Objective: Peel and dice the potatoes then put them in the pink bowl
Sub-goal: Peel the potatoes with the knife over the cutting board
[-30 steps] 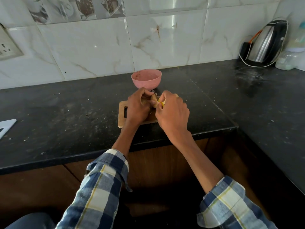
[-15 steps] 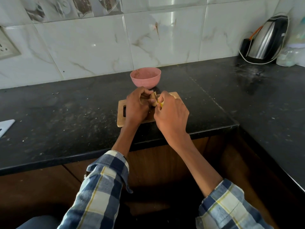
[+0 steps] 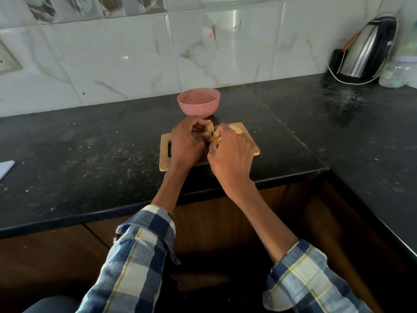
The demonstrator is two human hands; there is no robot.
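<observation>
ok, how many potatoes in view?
2. One potato held in the left hand over the cutting board, right hand working on it; a pale peeled one lies on the board's far right corner. The hands may hide more.

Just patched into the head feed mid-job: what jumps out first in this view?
Both hands meet over the small wooden cutting board at the black counter's front edge: the left hand grips a tan potato, the right hand holds a yellow-handled tool against it. The round pink bowl stands just behind the board.
</observation>
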